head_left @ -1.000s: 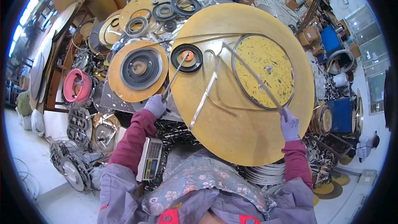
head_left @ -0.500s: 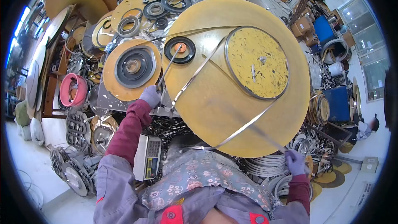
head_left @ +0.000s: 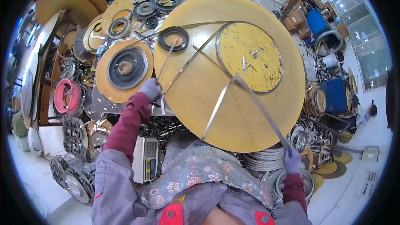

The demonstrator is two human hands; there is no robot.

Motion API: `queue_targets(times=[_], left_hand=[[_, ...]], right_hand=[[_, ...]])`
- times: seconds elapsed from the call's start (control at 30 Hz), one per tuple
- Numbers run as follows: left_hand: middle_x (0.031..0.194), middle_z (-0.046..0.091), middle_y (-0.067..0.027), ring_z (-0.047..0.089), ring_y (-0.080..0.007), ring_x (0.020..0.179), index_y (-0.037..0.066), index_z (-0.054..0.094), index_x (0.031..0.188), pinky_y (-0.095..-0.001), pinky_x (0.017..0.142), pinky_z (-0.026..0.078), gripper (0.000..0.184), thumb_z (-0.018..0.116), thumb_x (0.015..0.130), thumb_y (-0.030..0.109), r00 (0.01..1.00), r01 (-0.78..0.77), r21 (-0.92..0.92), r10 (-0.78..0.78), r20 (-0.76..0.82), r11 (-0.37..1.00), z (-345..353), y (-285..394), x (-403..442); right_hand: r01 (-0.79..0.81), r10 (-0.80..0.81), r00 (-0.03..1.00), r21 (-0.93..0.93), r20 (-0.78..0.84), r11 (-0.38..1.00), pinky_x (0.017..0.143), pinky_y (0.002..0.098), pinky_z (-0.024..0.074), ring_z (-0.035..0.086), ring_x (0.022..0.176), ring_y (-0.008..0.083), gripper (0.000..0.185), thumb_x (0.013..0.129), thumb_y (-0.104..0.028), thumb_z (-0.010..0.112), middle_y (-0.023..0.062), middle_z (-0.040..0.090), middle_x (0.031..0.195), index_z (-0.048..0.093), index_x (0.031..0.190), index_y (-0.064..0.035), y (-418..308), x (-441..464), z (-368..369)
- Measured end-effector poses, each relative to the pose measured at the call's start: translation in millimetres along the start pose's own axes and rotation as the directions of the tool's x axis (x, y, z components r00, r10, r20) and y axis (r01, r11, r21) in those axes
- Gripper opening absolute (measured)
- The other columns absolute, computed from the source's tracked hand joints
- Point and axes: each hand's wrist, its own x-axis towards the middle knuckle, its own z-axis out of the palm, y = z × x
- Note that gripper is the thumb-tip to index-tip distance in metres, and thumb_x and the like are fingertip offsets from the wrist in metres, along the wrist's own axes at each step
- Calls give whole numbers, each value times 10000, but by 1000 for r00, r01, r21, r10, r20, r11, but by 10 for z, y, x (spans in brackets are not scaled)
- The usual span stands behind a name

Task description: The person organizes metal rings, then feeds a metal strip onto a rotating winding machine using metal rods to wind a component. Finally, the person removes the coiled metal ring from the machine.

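Note:
My gloved left hand [head_left: 151,89] is closed around a thin metal rod [head_left: 168,57], whose far end meets the orange centre of a small black ring [head_left: 183,46]. A narrow metal strip [head_left: 187,65] runs down close to this hand. At the right, my gloved right hand [head_left: 292,161] grips a long flat grey strip [head_left: 263,110], slightly blurred, reaching up to the scratched yellow disc [head_left: 266,56]. A shiny strip [head_left: 216,112] descends from near that strip's top end to the front edge of the large tan disc [head_left: 187,104]. Whether the two strips join is unclear.
An orange-tan disc with a dark coil [head_left: 135,67] lies left of the large disc, with several rings [head_left: 166,1] behind. A digital scale [head_left: 146,158] stands near my left forearm. White stacked rings [head_left: 262,161] sit by my right hand. A person [head_left: 366,112] is at far right.
The strip in my right hand now extends up to the yellow disc. The shiny strip, earlier slanting from the disc's lower right, now hangs further left and steeper. The view has shifted slightly.

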Motion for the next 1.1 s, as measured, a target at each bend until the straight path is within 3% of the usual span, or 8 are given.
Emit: queue_targets(times=[0.1,0.17,0.33,0.57,0.73,0.83,0.9,1.1], left_hand=[[712,635,-207,648,-331,711,-48,620,848,-396,691,513,248,536,784,176,992,-96,174,108,-60,980,97,5,-207],[784,632,-238,635,-355,787,-49,616,866,-415,723,503,251,536,788,175,960,198,-68,-180,214,978,-102,438,-565],[786,628,-242,623,-380,766,-45,596,891,-434,720,496,242,533,807,174,989,-3,-18,6,145,1000,196,414,-867],[822,632,-218,620,-358,794,-13,606,909,-425,730,488,215,523,823,165,978,-119,-33,123,166,992,679,405,-1320],[693,619,-191,626,-321,624,-24,586,861,-404,626,489,196,514,825,155,961,-145,-66,156,227,987,1049,551,-1245],[630,605,-185,633,-281,606,-37,582,846,-378,608,502,178,501,817,120,967,-235,99,222,123,967,985,625,-728],[718,617,-228,628,-354,717,-32,592,805,-425,663,498,209,504,826,157,944,177,-136,-130,303,975,540,915,-467],[729,620,-224,625,-365,739,-33,587,842,-416,695,491,226,519,830,182,980,-17,-26,22,198,1000,510,589,-585]], right_hand=[[78,-78,996,-1,-32,997,643,433,470,607,745,354,149,831,-116,540,179,618,808,571,958,-46,-456,726,250],[152,-154,987,-39,-55,988,634,439,465,599,744,360,131,840,-141,536,175,614,796,551,923,-41,-646,1239,459],[189,-196,968,-58,-155,980,627,433,460,591,756,365,162,850,-177,538,173,616,791,561,951,-52,-1035,2268,662],[-365,239,931,654,278,663,393,257,378,430,414,65,363,862,-171,539,0,549,629,529,1221,-115,-1368,2028,158],[6,-2,1000,700,-7,714,892,296,419,569,1041,188,397,869,-150,516,121,638,1067,496,1246,-25,-1162,2544,777],[-9,7,1000,548,6,836,863,332,443,596,999,238,375,873,-186,499,135,633,1061,522,1229,-67,-1111,3060,1063],[-16,14,1000,393,10,920,849,361,454,598,978,280,370,877,-219,485,148,625,1056,526,1231,-116,-1139,3356,1243],[-5,-2,996,86,88,996,814,422,471,605,920,315,366,877,-310,469,144,630,1011,509,1239,-281,-1248,3265,1430]])
